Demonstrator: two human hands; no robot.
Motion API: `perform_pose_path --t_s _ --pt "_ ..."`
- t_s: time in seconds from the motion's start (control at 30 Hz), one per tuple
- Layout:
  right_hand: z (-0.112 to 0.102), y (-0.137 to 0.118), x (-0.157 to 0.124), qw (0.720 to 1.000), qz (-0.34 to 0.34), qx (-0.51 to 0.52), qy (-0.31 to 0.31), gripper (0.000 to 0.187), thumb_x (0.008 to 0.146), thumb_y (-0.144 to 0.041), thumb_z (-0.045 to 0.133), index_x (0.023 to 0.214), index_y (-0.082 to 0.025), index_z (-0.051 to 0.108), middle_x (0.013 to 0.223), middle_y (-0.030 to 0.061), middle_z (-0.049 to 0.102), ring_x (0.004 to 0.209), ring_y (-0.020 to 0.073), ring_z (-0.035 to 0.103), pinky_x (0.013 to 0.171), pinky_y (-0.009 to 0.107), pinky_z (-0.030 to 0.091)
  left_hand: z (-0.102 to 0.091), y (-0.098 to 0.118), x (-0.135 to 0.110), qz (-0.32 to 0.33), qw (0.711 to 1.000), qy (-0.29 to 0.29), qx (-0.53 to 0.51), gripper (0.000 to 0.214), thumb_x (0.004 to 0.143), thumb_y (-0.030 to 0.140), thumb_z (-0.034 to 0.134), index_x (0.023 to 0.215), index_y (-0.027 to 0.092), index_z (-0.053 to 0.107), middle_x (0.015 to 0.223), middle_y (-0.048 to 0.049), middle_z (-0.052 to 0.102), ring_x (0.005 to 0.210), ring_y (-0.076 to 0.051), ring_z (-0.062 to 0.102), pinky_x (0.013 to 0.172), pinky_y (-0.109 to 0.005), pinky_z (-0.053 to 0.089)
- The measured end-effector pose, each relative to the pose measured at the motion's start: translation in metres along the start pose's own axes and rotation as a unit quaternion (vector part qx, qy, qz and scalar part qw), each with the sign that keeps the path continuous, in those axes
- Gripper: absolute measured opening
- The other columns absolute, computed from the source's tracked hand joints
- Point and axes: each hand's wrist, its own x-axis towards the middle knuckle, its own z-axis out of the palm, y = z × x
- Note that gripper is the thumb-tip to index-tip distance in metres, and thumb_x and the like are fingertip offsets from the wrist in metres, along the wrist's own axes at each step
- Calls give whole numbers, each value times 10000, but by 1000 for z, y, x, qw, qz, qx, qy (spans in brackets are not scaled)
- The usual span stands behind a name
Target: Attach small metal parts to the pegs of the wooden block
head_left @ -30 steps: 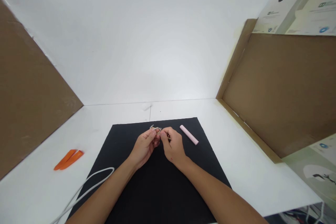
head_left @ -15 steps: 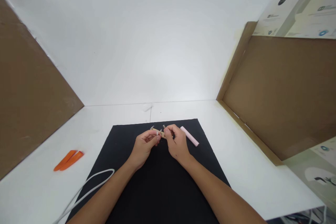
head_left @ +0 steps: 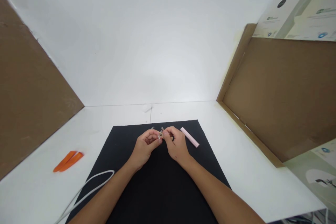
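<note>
I see my left hand (head_left: 144,147) and right hand (head_left: 176,144) both pinching a small metal piece (head_left: 160,133) (too tiny to identify) over the black mat (head_left: 157,189), with a pink stick (head_left: 189,137) just to the right.

The person's left hand (head_left: 144,147) and right hand (head_left: 177,146) are bare. Both forearms are slender and uncovered along their visible length.

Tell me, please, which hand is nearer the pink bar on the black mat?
Right. The right hand lies beside the pink bar, apart from it; the left hand sits farther off, past the right hand. Both pinch a small metal part.
</note>
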Motion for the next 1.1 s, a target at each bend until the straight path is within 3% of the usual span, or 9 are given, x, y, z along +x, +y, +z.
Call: perform_pose_path --t_s 0.23,0.47,0.77,0.97,1.1 --pt "1 1 -1 1000 11 -8 -17 238 942 -325 480 795 -190 609 731 16 637 684 150 568 628 251 413 -1 -1 0 -4 1000 -20 11 255 744 283 763 904 171 598 772 8 661 724 -113 607 725 -242 471" --pt "-2 2 3 1000 16 17 -13 255 938 -342 477 786 -186 609 723 15 633 663 145 555 636 259 426 -1 -1 1 -1 1000 -13 27 206 730 299 766 825 151 659 832 -23 694 774 -134 629 760 -263 489" --pt "-16 5 13 988 39 81 -128 275 923 -380 519 778 -179 639 724 5 632 667 133 547 632 253 428 -2 2 2 24 999 22 43 175 713 297 773 801 163 702 827 -21 722 750 -140 640 738 -270 506" --pt "-22 6 16 968 72 151 -184 271 901 -403 564 787 -174 653 755 20 657 704 145 586 687 279 468 -3 0 3 32 999 11 37 164 704 297 782 794 168 734 831 -34 746 777 -166 669 759 -292 522" --pt "-32 3 19 961 53 144 -232 203 868 -362 623 801 -181 690 851 41 680 766 160 616 716 291 482 -4 -1 4 37 999 12 35 169 697 303 792 797 173 750 817 -33 749 758 -164 670 742 -290 527"
